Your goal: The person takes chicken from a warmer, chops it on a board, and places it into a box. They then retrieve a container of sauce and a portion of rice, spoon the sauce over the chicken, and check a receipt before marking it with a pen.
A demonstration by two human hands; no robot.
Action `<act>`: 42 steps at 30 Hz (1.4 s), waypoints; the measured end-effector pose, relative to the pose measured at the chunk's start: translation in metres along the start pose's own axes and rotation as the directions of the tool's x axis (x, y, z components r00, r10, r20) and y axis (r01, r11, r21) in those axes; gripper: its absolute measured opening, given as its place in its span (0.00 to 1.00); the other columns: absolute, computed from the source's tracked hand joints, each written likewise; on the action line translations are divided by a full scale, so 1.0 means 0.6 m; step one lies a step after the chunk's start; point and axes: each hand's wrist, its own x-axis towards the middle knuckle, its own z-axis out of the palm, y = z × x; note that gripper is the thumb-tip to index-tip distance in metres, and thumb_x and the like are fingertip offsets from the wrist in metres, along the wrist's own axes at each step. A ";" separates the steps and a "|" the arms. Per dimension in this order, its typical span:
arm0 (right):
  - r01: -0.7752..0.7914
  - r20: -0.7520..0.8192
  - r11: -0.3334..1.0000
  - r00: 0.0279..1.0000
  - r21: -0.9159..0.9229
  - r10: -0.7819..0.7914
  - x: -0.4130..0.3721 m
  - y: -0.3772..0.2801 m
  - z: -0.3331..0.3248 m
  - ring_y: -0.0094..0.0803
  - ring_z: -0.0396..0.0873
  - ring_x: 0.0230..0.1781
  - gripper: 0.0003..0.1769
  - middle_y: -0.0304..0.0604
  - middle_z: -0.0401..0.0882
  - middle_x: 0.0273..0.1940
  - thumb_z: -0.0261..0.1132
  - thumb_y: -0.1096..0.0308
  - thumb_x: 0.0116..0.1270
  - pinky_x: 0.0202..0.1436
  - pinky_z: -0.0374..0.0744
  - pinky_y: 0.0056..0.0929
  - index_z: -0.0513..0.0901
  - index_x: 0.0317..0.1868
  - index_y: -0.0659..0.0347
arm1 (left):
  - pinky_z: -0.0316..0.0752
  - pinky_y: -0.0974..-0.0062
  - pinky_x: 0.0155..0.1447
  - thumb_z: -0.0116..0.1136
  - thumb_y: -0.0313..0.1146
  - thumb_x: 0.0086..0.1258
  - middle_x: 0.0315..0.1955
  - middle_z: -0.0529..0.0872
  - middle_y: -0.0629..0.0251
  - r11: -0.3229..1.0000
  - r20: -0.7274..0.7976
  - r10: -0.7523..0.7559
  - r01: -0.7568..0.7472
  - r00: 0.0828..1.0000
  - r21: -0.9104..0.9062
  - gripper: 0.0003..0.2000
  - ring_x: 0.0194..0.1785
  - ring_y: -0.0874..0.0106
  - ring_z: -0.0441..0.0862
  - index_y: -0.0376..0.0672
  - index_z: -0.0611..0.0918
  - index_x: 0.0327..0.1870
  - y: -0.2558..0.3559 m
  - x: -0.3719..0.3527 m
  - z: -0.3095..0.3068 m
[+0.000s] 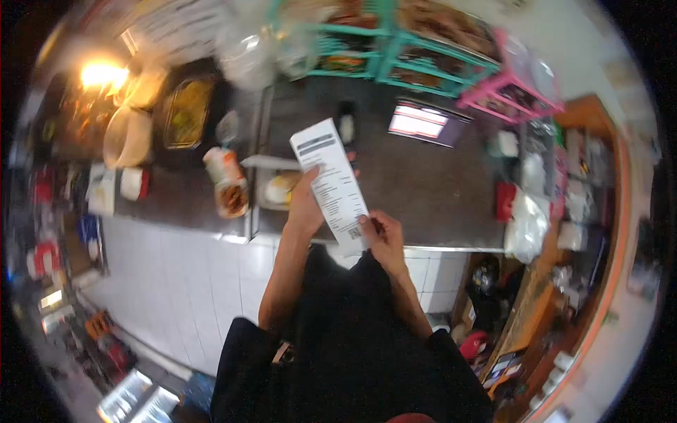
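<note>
**Receipt [328, 173] held above a counter [423, 190]**

The left hand [306, 206] grips the long printed slip's side and the right hand [381, 236] pinches its bottom corner, over the counter's front edge. Holding it taut and flat probably makes it easier to read.

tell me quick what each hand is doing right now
left hand: closed on the receipt
right hand: pinching the receipt's lower end

Thin, matt white paper receipt [331, 185]. Dark, dull-finished desk [423, 190] with bright metal edge and glossy white tiled front. Teal rack [386, 60], probably plastic.
</note>
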 end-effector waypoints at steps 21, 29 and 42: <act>-0.267 -0.619 0.648 0.674 -0.713 -0.403 0.198 0.112 -0.809 0.51 0.83 0.34 0.08 0.55 0.83 0.31 0.61 0.71 0.61 0.38 0.79 0.42 0.84 0.38 0.62 | 0.48 0.46 0.73 0.62 0.40 0.62 0.69 0.67 0.61 -0.633 0.152 0.198 0.008 0.968 0.774 0.29 0.73 0.56 0.59 0.50 0.72 0.66 -0.454 0.094 -0.215; -0.345 -0.364 0.129 0.915 -0.930 -0.175 0.372 0.230 -0.934 0.48 0.85 0.35 0.08 0.55 0.85 0.34 0.63 0.68 0.61 0.39 0.83 0.41 0.85 0.35 0.63 | 0.46 0.45 0.74 0.61 0.42 0.63 0.70 0.66 0.60 -0.626 0.062 0.221 0.093 0.973 0.774 0.29 0.75 0.56 0.57 0.50 0.72 0.67 -0.456 0.091 -0.233; -0.193 -0.117 -0.219 0.941 -0.957 -0.319 0.429 0.388 -1.059 0.45 0.83 0.33 0.15 0.49 0.83 0.34 0.66 0.57 0.61 0.35 0.81 0.43 0.82 0.39 0.60 | 0.51 0.42 0.72 0.63 0.37 0.60 0.67 0.70 0.62 -0.502 -0.041 0.248 0.165 0.968 0.849 0.30 0.72 0.56 0.62 0.53 0.72 0.67 -0.433 0.085 -0.215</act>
